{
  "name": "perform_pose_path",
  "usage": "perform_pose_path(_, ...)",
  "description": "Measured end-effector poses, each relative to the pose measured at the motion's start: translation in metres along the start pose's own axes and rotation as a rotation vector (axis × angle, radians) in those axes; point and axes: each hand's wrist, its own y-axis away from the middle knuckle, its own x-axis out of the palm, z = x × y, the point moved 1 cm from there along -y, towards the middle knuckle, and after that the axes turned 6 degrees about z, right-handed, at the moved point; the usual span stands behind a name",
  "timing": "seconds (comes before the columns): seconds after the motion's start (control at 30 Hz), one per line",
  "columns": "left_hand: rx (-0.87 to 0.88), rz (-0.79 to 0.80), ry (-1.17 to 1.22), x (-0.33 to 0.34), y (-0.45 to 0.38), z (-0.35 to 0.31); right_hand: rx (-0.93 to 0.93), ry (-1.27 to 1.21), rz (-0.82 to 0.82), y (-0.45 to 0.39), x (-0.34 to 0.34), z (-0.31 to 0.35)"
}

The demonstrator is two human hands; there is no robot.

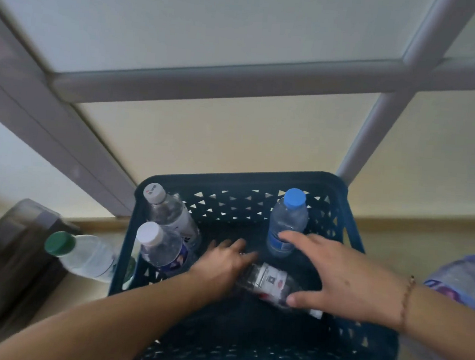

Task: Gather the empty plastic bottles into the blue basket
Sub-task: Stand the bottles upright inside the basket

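Bottles are mostly in already: three stand upright in the blue basket, two white-capped ones along its left wall and a blue-capped one near the far right corner. A fourth, the lying bottle, rests on its side on the basket floor between my hands. Its long axis runs from the middle of the basket down toward the near right, and which end carries the cap I cannot tell, since blur and my hands hide both ends.

My left hand reaches in from the near left, fingers fairly straight and loosely spread, lying at the upper end of the lying bottle; whether it grips or only touches I cannot say. My right hand hovers over the other end, grip wide and spread, thumb touching the bottle's lower end, fingertips close to the blue-capped one's label. Neither hand plainly pinches anything.

One bottle remains outside: the green-capped one, tilted just beside the basket's left wall. It lies to the left of my left hand, so I judge that hand the nearer one for fetching it over the rim.
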Motion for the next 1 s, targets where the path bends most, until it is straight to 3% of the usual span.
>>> perform_pose_path(0.1, -0.024, -0.130, 0.448, 0.012, 0.017, 0.007, -0.051, -0.118, 0.023, 0.005, -0.002, -0.007)
perform_pose_path(0.17, -0.046, -0.148, 0.612, 0.014, 0.018, 0.010, -0.080, -0.221, 0.028, -0.001, 0.003, -0.008)
perform_pose_path(0.33, -0.066, -0.043, 0.923, 0.014, 0.018, 0.000, -0.194, -0.516, -0.356, -0.018, 0.015, -0.003)
perform_pose_path(0.4, -0.032, 0.004, 0.895, 0.011, 0.022, -0.005, -0.259, -0.490, -0.350, -0.019, 0.018, 0.006)
perform_pose_path(0.53, 0.019, 0.055, 0.675, -0.008, 0.035, -0.007, -0.321, -0.319, -0.190, -0.023, 0.032, 0.021)
perform_pose_path(0.67, 0.039, -0.035, 0.769, -0.032, 0.065, -0.010, -0.234, -0.325, -0.029, -0.030, 0.045, 0.024)
perform_pose_path(0.8, 0.175, -0.222, 0.662, -0.060, 0.109, -0.008, -0.189, -0.444, 0.045, -0.045, 0.052, 0.040)
perform_pose_path(1.0, 0.173, -0.548, 0.310, -0.069, 0.130, -0.021, -0.098, -0.642, 0.157, -0.061, 0.058, 0.055)
